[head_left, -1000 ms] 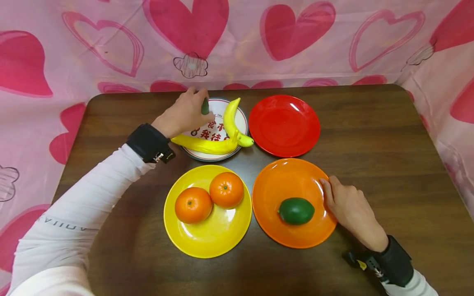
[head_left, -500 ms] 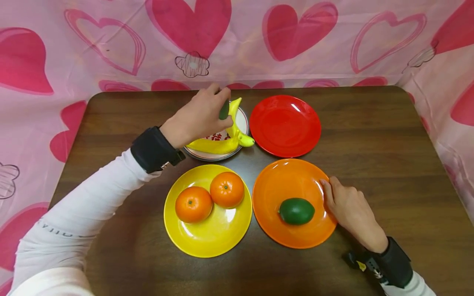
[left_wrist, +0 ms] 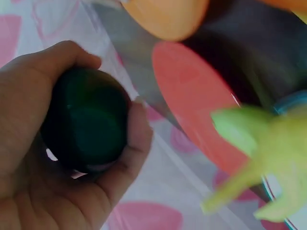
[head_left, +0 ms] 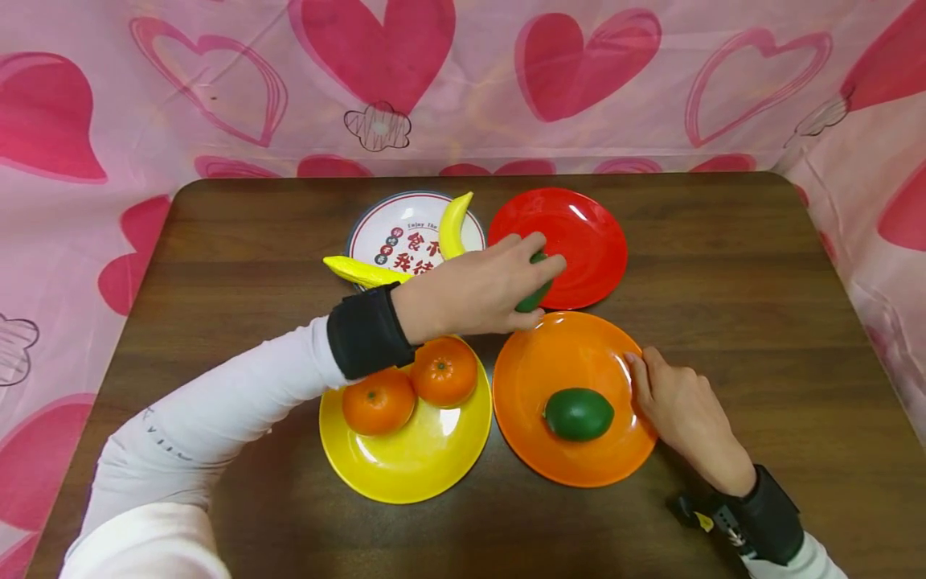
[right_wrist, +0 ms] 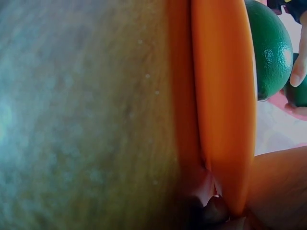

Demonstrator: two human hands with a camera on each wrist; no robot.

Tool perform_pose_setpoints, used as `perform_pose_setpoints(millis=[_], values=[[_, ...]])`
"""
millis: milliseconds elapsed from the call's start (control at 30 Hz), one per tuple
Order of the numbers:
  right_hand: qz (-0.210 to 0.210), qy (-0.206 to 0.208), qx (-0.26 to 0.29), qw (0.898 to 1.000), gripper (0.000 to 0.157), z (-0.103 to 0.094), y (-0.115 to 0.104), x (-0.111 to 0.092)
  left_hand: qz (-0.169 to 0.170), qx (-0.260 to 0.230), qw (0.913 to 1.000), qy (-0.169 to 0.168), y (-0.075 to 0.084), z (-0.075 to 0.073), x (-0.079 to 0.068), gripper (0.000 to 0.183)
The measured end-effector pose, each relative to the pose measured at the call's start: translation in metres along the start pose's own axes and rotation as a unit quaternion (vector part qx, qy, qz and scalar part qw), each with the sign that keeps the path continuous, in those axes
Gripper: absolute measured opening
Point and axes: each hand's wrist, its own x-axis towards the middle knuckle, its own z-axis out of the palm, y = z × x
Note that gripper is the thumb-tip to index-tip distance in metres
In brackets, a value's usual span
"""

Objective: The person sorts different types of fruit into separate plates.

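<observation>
Head cam, grn fruit (head_left: pixel 533 300) held, "Enjoy" plate (head_left: pixel 391 220)

Open desk (head_left: pixel 723 257) gives passage right of the red plate (head_left: pixel 592 241). On the orange plate (head_left: pixel 553 358), a green fruit (head_left: pixel 578 414) blocks the middle.

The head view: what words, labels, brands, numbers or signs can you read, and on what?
"Enjoy the", it seems: small print on the white plate.
"食": large red character on that plate.
"我": large red character below it.
Other red characters beside these: not clear enough to read.
Small circled characters there: too small.
Dark lettering on the left sleeve: too distorted to read.
</observation>
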Motion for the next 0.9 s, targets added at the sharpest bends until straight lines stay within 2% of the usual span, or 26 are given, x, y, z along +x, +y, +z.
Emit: perform_pose_setpoints(millis=[167, 267, 400, 533, 667, 900], values=[[-0.002, -0.001, -0.001, 1.000, 0.056, 0.001, 0.000, 0.000, 0.017, 0.022, 0.9976, -0.064, 0.020, 0.014, 0.014, 0.055], [-0.005, 0.002, -0.003, 1.000, 0.055, 0.001, 0.001, 0.000, 0.024, 0.040, 0.9940, -0.099, 0.029, 0.022, 0.020, 0.062], [-0.007, 0.002, -0.005, 1.000, 0.054, 0.001, 0.000, -0.001, 0.047, 0.056, 0.9888, -0.130, 0.039, 0.029, 0.025, 0.069], [-0.008, 0.005, -0.006, 1.000, 0.053, 0.002, 0.001, -0.001, 0.064, 0.065, 0.9830, -0.159, 0.046, 0.032, 0.029, 0.072], [-0.012, 0.019, -0.013, 1.000, 0.052, 0.003, 0.001, -0.001, 0.064, 0.071, 0.9752, -0.200, 0.051, 0.035, 0.032, 0.076], [-0.009, 0.024, -0.016, 1.000, 0.050, 0.003, 0.000, 0.000, 0.059, 0.039, 0.9672, -0.244, 0.055, 0.043, 0.036, 0.081]])
